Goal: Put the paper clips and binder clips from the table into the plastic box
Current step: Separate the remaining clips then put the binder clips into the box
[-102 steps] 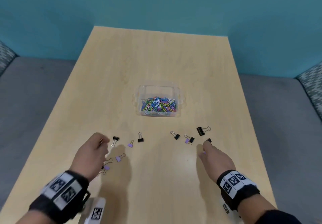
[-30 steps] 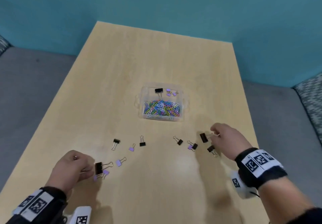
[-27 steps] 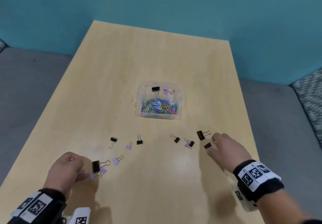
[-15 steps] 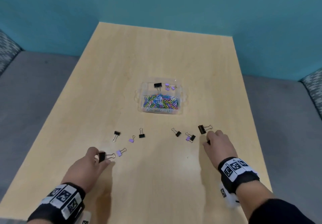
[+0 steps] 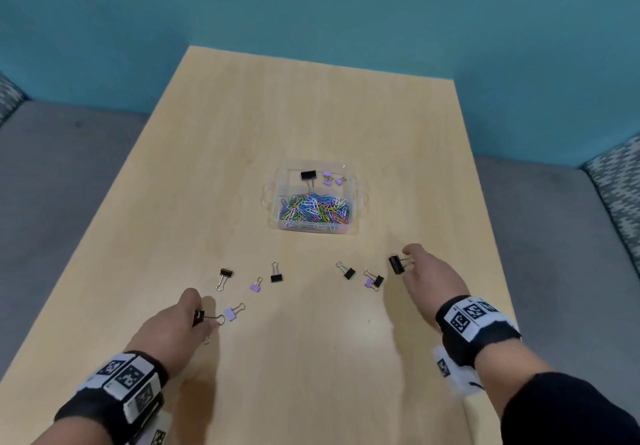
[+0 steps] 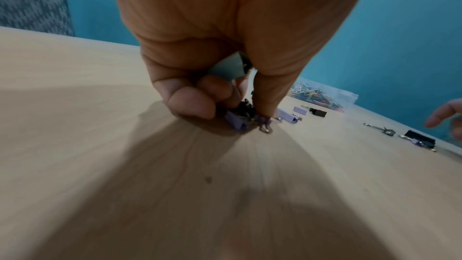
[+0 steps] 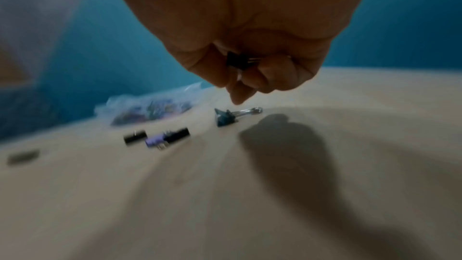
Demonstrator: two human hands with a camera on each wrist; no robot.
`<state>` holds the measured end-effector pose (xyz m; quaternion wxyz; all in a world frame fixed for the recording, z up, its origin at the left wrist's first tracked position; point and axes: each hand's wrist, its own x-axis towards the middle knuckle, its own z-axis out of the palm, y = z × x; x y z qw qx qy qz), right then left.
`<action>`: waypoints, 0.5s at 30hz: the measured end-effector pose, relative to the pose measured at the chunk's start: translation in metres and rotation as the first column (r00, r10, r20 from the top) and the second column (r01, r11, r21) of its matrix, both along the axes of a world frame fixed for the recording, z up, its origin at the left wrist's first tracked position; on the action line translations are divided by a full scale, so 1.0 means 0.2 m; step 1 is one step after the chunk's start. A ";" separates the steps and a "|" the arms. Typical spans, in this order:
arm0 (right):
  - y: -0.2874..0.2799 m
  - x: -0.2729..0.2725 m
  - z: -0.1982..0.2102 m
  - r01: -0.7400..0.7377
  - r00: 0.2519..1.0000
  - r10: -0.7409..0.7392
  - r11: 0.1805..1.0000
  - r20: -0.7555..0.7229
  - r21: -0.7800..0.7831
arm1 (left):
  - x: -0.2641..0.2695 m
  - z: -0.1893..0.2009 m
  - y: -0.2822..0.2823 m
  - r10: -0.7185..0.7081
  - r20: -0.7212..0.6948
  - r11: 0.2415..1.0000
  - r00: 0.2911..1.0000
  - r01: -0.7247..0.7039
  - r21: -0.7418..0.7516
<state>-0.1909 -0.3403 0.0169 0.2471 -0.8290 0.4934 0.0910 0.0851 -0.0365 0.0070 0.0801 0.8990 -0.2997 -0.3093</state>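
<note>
The left hand [image 5: 173, 323] curls its fingers around a black binder clip [image 5: 199, 316] and purple ones [image 6: 236, 124]. The right hand [image 5: 431, 276] has a small black clip [image 7: 237, 60] tucked in its curled fingers, beside a larger black clip [image 5: 396, 264]. The plastic box [image 5: 313, 199] sits ahead, between both hands.

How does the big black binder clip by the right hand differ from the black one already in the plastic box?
The black binder clip by the right hand lies on the table with its wire handles at the right hand; the black binder clip in the box rests inside the plastic box, behind the paper clips, touched by nothing. The first one's handles point right, the boxed one's toward the viewer. Both are black and look similar in size.
</note>
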 end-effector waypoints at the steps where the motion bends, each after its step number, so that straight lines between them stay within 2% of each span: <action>1: -0.01 0.02 0.00 -0.140 0.985 0.134 0.989 -0.109 -0.048 | 0.00 0.00 -0.01 0.012 -0.007 1.000 1.000 -0.012 0.006; 3: -0.06 0.06 -0.02 -0.302 0.924 0.284 0.953 -0.257 -0.031 | 0.01 0.00 -0.02 0.038 -0.017 0.999 0.999 -0.038 0.008; 7: -0.12 0.11 -0.03 -0.414 0.869 0.388 0.910 -0.307 -0.019 | 0.01 0.01 -0.03 0.103 -0.066 0.995 0.992 -0.104 -0.009; 12: -0.17 0.13 -0.01 -0.419 0.881 0.391 0.906 -0.267 -0.056 | -0.01 0.03 -0.03 0.132 -0.058 0.989 0.990 -0.136 -0.057; 15: -0.19 0.13 0.03 -0.322 0.930 0.302 0.944 -0.209 -0.070 | 0.00 0.03 -0.02 0.179 -0.098 0.981 0.979 -0.185 -0.060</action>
